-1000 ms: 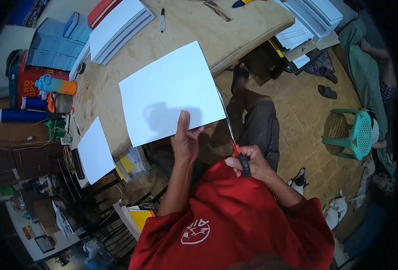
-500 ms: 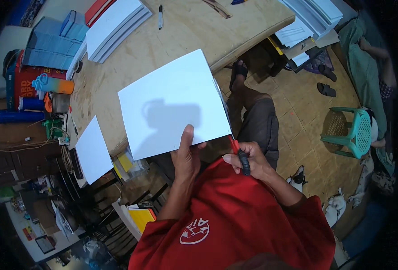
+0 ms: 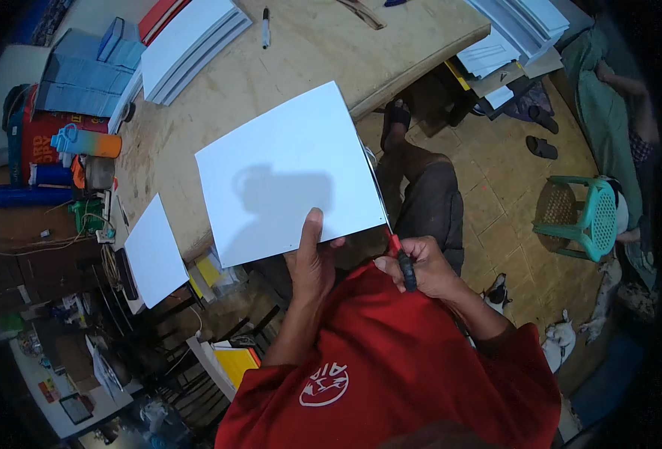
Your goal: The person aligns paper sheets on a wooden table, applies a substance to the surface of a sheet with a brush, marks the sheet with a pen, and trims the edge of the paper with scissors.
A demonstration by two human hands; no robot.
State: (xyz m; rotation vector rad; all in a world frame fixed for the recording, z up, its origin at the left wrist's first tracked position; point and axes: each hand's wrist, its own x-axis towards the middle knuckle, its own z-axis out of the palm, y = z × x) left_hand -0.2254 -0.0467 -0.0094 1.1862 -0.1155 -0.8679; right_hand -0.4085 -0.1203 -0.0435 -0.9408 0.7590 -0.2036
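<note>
While firmly between left fingers, white paper beside red-handled scissors tight in right fingers; lidded bottle, contents unseen.

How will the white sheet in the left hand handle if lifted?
The white sheet looks fairly stiff, spreading nearly flat beyond the left hand. Its thin edge suggests little weight; its smooth-looking face might slip.

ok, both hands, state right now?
Left hand: closed on the white paper, thumb on top near its lower edge.
Right hand: closed around the red and black handles of the scissors.
</note>
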